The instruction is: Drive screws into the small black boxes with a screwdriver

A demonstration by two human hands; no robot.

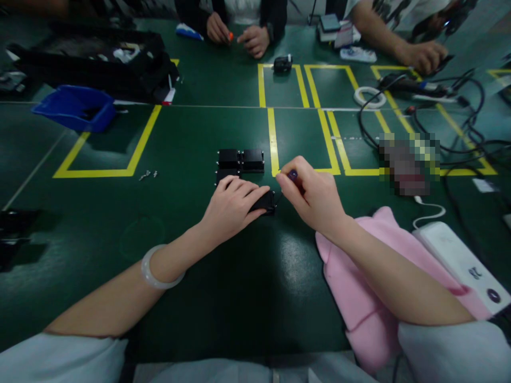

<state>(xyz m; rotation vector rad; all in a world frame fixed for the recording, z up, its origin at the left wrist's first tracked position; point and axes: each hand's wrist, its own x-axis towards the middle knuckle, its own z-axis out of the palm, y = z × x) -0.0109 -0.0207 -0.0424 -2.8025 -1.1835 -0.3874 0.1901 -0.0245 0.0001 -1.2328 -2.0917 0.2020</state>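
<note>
Several small black box-shaped parts with silvery screws at their edges lie together on the green table. My left hand rests over the front ones, its thumb and fingers closed around one black block. Two more black blocks sit just behind that hand. At the right end of the held block, my right hand is curled around a screwdriver with a dark purple handle. Its thin shaft points down-left to the screw at the block's end; whether the tip touches is too small to tell.
Loose screws lie left of the blocks. A blue scoop-shaped bin and a large black tray stand at the back left. Right are a pink cloth, a white power bank and cables. Two people's hands work opposite.
</note>
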